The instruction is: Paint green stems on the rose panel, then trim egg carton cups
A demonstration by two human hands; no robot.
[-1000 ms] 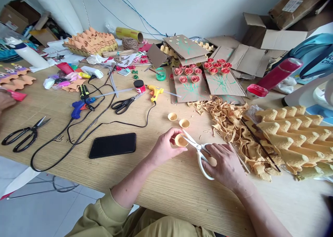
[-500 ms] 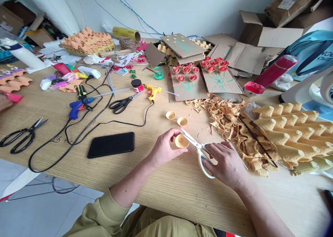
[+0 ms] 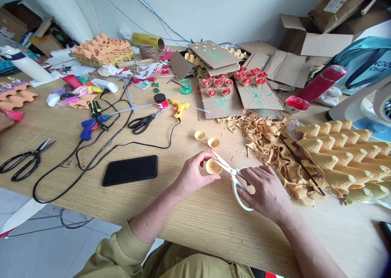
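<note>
Between the thumb and fingers of my left hand (image 3: 194,172) is a small tan egg-carton cup (image 3: 214,167), its hollow facing up. My right hand (image 3: 265,190) grips white-handled scissors (image 3: 233,173), fingers through the loops. The slightly parted blades reach over the cup's upper right rim. Just beyond, two more cut cups, a nearer one (image 3: 214,143) and a farther one (image 3: 200,135), stand on the wooden table (image 3: 183,221). Right of them lies a heap of egg-carton scraps (image 3: 262,139).
Stacked egg trays (image 3: 345,156) sit at right. Cardboard with red paper flowers (image 3: 218,82) lies behind. A black phone (image 3: 130,170), black scissors (image 3: 143,123), a yellow glue gun (image 3: 179,107) and a blue glue gun (image 3: 88,128) with looping cords occupy the left. Another person's hand (image 3: 6,120) is at far left.
Both hands stay nearly in place, with the cup and scissors held much as before. The cup appears tilted slightly differently under the blades. The view has shifted a little.
</note>
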